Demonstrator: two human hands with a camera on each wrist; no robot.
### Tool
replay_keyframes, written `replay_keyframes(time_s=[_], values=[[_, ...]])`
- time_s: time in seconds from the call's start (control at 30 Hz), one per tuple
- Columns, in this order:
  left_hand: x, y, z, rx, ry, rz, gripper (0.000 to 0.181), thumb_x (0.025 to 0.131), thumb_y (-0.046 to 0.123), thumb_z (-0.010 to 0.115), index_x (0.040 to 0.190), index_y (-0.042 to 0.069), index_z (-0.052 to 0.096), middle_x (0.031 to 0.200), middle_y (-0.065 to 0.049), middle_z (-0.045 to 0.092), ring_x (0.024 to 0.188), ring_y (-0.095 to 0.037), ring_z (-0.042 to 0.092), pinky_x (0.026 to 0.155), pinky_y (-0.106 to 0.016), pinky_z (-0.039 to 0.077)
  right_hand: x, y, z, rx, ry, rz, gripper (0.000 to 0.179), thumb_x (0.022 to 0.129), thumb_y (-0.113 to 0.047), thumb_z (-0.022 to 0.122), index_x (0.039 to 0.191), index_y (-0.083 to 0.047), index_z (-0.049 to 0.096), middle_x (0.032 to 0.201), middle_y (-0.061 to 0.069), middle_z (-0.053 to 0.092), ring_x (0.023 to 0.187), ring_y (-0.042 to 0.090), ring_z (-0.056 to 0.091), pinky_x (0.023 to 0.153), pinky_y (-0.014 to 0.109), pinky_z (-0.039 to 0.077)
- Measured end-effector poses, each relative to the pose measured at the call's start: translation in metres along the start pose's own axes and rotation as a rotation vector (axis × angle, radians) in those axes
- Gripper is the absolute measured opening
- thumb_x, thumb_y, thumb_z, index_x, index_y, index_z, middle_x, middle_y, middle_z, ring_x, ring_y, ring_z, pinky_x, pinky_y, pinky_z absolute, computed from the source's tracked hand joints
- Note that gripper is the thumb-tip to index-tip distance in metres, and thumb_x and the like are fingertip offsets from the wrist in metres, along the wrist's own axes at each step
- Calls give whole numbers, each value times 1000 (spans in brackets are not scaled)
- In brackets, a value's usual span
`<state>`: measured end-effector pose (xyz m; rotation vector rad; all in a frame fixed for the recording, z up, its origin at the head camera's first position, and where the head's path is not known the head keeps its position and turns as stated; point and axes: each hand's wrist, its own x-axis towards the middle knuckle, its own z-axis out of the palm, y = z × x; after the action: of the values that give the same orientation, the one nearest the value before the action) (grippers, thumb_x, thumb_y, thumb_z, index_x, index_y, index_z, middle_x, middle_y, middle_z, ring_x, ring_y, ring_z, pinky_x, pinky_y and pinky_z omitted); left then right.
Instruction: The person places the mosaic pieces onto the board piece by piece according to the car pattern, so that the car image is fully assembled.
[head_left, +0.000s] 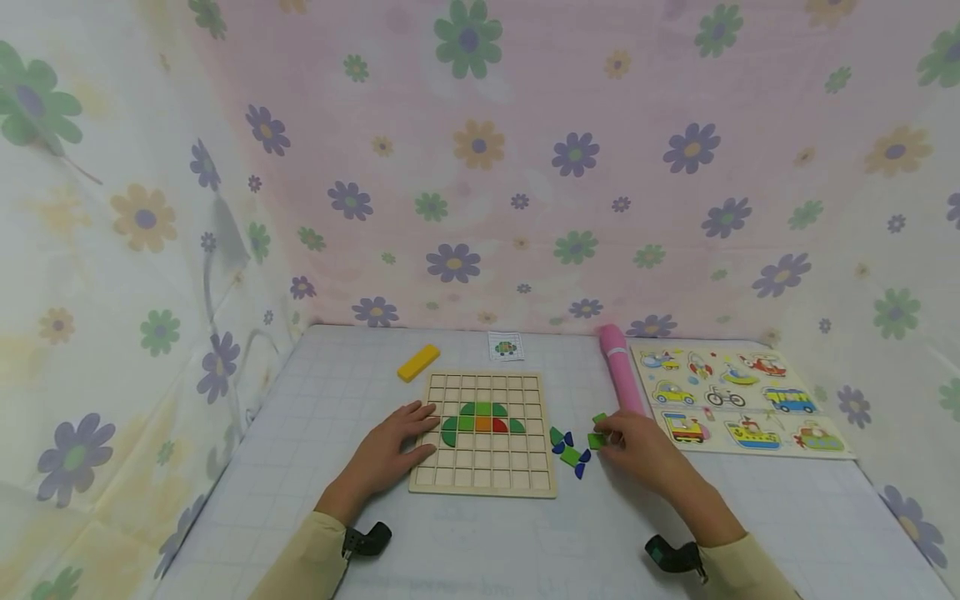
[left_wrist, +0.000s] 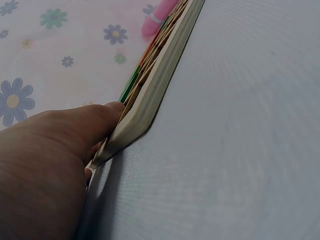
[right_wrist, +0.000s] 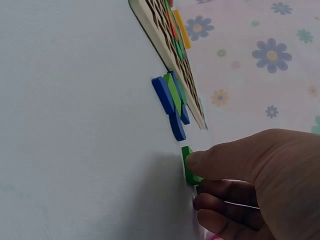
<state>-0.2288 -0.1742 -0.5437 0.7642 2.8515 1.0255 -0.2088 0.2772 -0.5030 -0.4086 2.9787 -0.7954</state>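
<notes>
A wooden grid board point(head_left: 487, 479) lies flat on the table, with green, orange and red tiles point(head_left: 483, 423) set in its middle cells. My left hand point(head_left: 382, 446) rests at the board's left edge, fingers extended; in the left wrist view its thumb point(left_wrist: 100, 120) touches the rim. To the right of the board, my right hand point(head_left: 637, 442) pinches a green tile point(right_wrist: 189, 167) between thumb and fingers. Another green tile point(head_left: 599, 418) lies just beyond its fingertips. Between this hand and the board are loose blue pieces point(head_left: 580, 471) and a green square point(head_left: 570, 456).
A small pattern card point(head_left: 506, 347) lies behind the board, and a yellow block point(head_left: 418, 363) at its back left. On the right are a pink roll point(head_left: 622, 371) and a picture puzzle board point(head_left: 735, 400). Flowered cloth point(head_left: 480, 208) hangs around the table.
</notes>
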Motion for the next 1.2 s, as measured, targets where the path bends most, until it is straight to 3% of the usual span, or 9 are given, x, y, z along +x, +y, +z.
replay_keyframes(time_s=[0.7, 1.2], values=[[0, 2, 0, -3, 0, 2, 53, 106, 36, 73, 154, 15, 65, 167, 2, 48, 161, -32, 30, 126, -62, 28, 3, 0, 7, -52, 5, 5, 22, 90, -6, 88, 110, -11, 82, 95, -4, 65, 86, 17, 57, 79, 38, 57], [0, 2, -1, -6, -1, -5, 52, 105, 34, 74, 153, 14, 65, 167, 2, 48, 161, -32, 30, 126, -63, 29, 4, -4, -1, -13, 52, -3, 22, 90, -6, 87, 112, -10, 82, 98, -3, 67, 88, 18, 57, 79, 38, 56]])
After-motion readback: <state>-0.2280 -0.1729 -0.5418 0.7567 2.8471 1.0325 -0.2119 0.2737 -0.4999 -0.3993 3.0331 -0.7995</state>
